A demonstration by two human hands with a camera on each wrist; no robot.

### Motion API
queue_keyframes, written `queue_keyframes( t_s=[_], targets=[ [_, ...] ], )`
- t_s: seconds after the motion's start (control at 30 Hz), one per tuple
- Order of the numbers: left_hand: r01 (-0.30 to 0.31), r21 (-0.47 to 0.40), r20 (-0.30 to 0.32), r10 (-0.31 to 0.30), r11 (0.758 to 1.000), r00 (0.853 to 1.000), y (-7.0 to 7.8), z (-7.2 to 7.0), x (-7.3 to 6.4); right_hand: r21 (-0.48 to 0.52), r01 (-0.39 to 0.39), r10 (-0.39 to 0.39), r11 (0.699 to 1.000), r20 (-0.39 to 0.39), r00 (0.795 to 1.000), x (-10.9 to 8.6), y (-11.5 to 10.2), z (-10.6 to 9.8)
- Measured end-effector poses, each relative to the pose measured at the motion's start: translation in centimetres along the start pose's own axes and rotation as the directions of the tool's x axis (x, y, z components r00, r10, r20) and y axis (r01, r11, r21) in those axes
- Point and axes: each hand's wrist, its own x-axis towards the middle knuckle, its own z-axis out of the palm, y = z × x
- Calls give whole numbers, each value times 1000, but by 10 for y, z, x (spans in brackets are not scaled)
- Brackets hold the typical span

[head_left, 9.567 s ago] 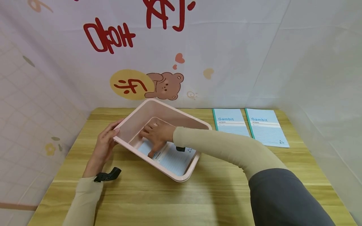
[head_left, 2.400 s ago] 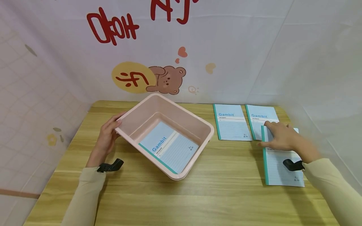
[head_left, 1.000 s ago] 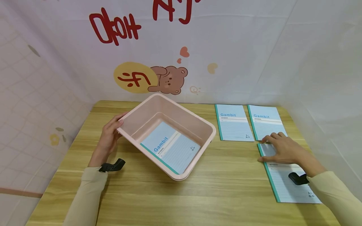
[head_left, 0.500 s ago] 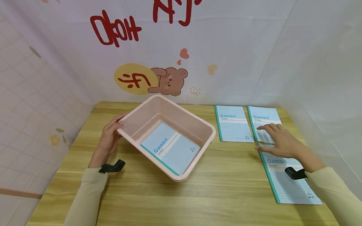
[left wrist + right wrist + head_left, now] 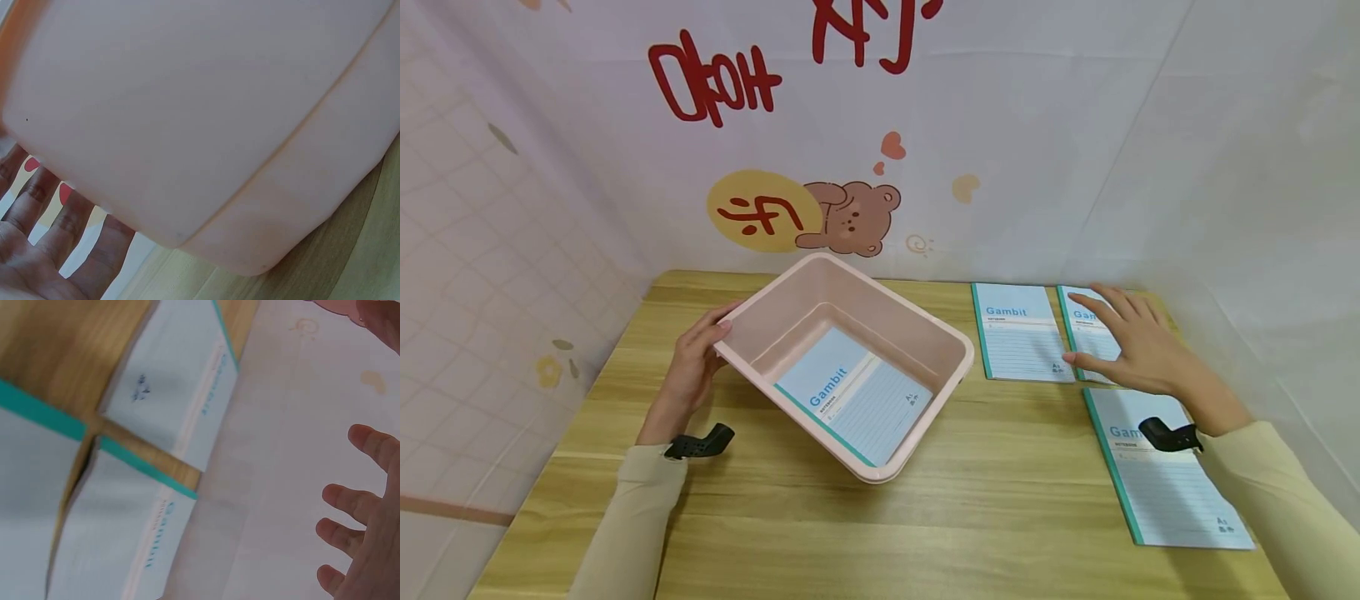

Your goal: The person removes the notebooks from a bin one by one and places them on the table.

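In the head view my left hand point(image 5: 694, 358) grips the left corner of a pale pink plastic basin point(image 5: 887, 300), thumb over the rim. The left wrist view shows the fingers point(image 5: 65, 225) against the basin's outer wall. Inside the basin lies a blue notebook point(image 5: 857, 396) with a green spine, marked Gambit. My right hand point(image 5: 1138, 346) hovers with spread fingers, holding nothing, and overlaps the back right notebook point(image 5: 1090, 337). Nearer the front right lies another notebook point(image 5: 1168, 483), partly under my forearm. The right wrist view shows the fingers point(image 5: 353, 503) apart from the notebooks.
Left of the back right notebook lies one more matching notebook point(image 5: 1022, 333) on the wooden table point(image 5: 985, 500). A white printed cloth point(image 5: 1030, 150) hangs behind the table and along both sides. Each wrist carries a black camera mount.
The right hand has left the basin, set a notebook down at the front right and let it go. It has since risen and moved back over the rear notebook. The left hand keeps its grip.
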Motion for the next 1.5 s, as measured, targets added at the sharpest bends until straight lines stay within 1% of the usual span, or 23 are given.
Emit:
queue_keyframes(
  t_s=[0.13,0.27,0.47,0.7,0.97,1.27,1.5],
  targets=[
    [12,3,-13,-12,1000,1000,1,1,0,-7,10,-10,1000,9,1000,14,-10,-8],
    [9,-2,-16,-9,1000,1000,1,2,0,-3,30,-30,1000,14,999,32,-23,-15],
    [11,-5,-14,-11,1000,1000,0,2,1,21,79,-79,997,-3,997,55,-45,-23],
    [7,-15,-14,-7,1000,1000,1,1,2,58,127,-126,990,-30,992,79,-67,-26],
    [8,4,-2,-8,1000,1000,1,1,1,68,162,-159,984,-45,986,100,-88,-30],
    [4,-9,-2,-4,1000,1000,0,1,1,72,218,-213,973,-75,974,124,-114,-34],
    [7,-15,-10,-7,1000,1000,0,2,2,78,224,-219,971,-70,973,140,-133,-34]
  ],
)
